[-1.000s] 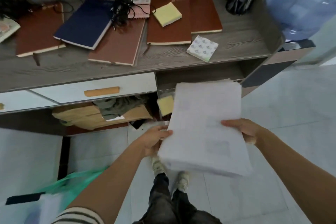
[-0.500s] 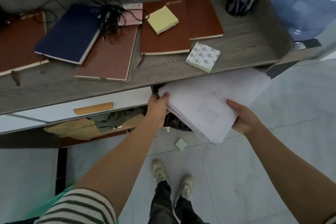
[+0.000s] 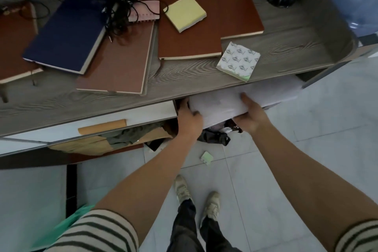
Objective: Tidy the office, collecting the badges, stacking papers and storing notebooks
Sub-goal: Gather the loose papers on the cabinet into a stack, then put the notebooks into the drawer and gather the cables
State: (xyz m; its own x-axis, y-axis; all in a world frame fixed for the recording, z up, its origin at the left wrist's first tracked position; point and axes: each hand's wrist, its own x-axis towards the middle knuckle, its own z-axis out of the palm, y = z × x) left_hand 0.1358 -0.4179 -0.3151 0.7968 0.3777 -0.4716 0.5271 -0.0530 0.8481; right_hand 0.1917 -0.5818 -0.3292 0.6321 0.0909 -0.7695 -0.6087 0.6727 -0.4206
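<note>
1. Grip: the left hand (image 3: 189,119) clasps the near left corner of the paper stack (image 3: 235,99), fingers curled over its edge. The right hand (image 3: 250,115) holds the near right side, thumb on top and fingers underneath. Both are closed on the stack.
2. Location: the stack sits partly inside the open compartment beneath the desk (image 3: 204,80) top, right of the white drawer (image 3: 92,125); its far end is hidden under the desk edge.
3. Handling, as judged: a thick sheaf of loose sheets, fairly heavy, limp across its width and prone to fanning or sliding. Support from below at two opposite sides, as here, suits it; a one-handed pinch would likely let it sag.
4. Remaining work, as judged: the blue notebook (image 3: 65,35) and several brown notebooks (image 3: 190,26) lie unstored on the desk, with a yellow note pad (image 3: 184,12) and a patterned pad (image 3: 238,61).
5. Writing: gold emblems are stamped on two brown covers; the lettering is too small to read.
</note>
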